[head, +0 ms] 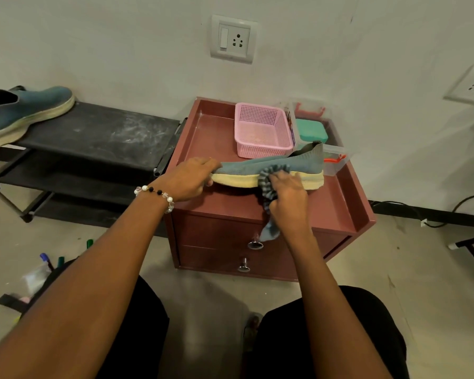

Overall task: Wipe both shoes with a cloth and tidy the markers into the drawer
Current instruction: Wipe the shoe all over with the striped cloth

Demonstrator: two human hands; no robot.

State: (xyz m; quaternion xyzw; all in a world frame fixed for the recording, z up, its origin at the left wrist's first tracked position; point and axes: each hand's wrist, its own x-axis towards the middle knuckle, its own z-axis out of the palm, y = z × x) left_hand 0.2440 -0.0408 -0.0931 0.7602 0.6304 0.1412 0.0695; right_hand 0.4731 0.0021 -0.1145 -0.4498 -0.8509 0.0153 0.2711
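The reddish-brown wooden two-drawer cabinet fills the centre, its rimmed top carrying the work. At about ten o'clock stands the black fabric shoe rack, with the second blue-grey knit shoe resting on its top shelf. The first blue-grey knit shoe with a cream sole is on the cabinet top, toe pointing to nine o'clock. The left hand grips that toe; the right hand is curled round a striped grey-blue cloth, pressing it on the sole's side.

Behind the shoe at twelve o'clock sits a pink perforated plastic basket, touching or nearly so. A hard stroke could probably shove the heel into it or into the clear boxes at two o'clock.

The cloth's tail dangles by the upper drawer knob and might snag. The loose markers lie on the floor at eight o'clock, close to the person's leg, where a shifting leg could scatter them.
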